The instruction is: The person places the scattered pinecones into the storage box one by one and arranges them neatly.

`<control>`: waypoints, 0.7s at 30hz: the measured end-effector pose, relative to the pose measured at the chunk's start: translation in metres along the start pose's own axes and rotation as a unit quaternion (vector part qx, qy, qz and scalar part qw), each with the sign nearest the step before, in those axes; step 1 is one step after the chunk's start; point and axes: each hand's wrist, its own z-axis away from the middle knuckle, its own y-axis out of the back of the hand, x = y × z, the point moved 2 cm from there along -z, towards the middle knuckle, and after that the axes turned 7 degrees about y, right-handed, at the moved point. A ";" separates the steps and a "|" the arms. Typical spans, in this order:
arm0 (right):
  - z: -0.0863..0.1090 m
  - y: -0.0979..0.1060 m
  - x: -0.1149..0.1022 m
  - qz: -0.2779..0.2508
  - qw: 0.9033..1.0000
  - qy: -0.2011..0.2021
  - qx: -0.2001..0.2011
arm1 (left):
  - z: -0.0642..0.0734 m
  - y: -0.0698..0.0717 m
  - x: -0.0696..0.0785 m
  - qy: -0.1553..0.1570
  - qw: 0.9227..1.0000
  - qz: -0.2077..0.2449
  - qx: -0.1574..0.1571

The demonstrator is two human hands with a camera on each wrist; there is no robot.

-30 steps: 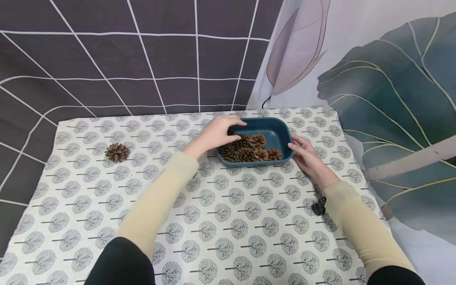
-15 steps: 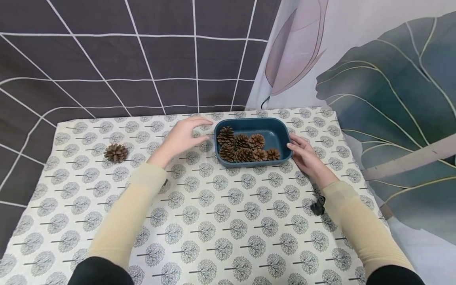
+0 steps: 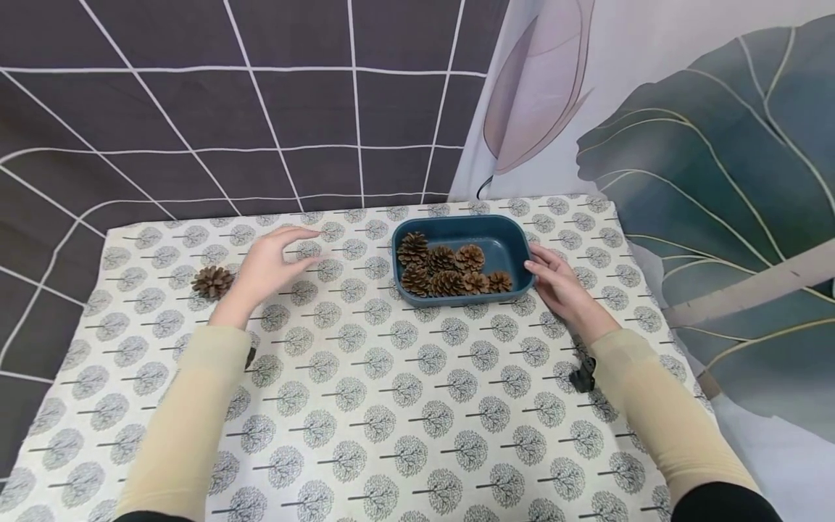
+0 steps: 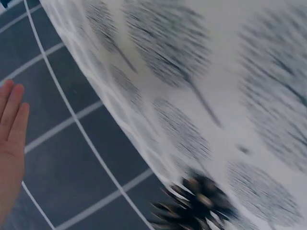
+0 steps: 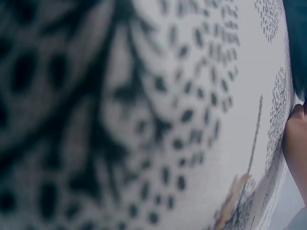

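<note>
My left hand point(image 3: 262, 270) is over the left part of the table, thumb and fingers spread apart, nothing between them. Just left of it a lone brown pine cone point(image 3: 212, 281) lies on the cloth; the left wrist view shows the same pine cone point(image 4: 199, 203) blurred at the bottom. A dark blue rectangular box point(image 3: 502, 250) stands at the back right, several pine cones point(image 3: 446, 283) gathered in its left and front part. My right hand point(image 3: 562, 288) holds the box's right end, thumb at the rim; its other fingers are partly hidden.
A white cloth point(image 3: 391, 377) printed with grey trees covers the table. Behind it hangs a dark curtain point(image 3: 306, 109) with white grid lines. A patterned leaf curtain point(image 3: 717, 181) hangs at the right. Small black devices sit by both wrists.
My left hand has moved out of the box and leftward across the table to beside the lone pine cone. My right hand and the box have stayed in place.
</note>
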 end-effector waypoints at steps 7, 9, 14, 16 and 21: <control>0.000 -0.001 0.000 -0.002 1.000 0.000 0.000 | 0.021 0.019 -0.027 0.034 0.999 -0.003 0.021; 0.001 -0.001 -0.001 -0.007 1.000 -0.001 0.000 | 0.026 0.025 -0.035 0.042 0.999 0.000 0.034; 0.001 -0.003 -0.002 -0.007 1.000 -0.003 0.001 | 0.039 0.038 -0.052 0.055 0.996 0.006 0.067; 0.001 -0.003 -0.002 0.001 1.000 -0.005 0.002 | 0.043 0.042 -0.057 0.060 0.995 0.006 0.077; 0.002 -0.003 -0.003 0.016 1.000 -0.012 0.001 | 0.055 0.051 -0.072 0.080 0.993 -0.007 0.092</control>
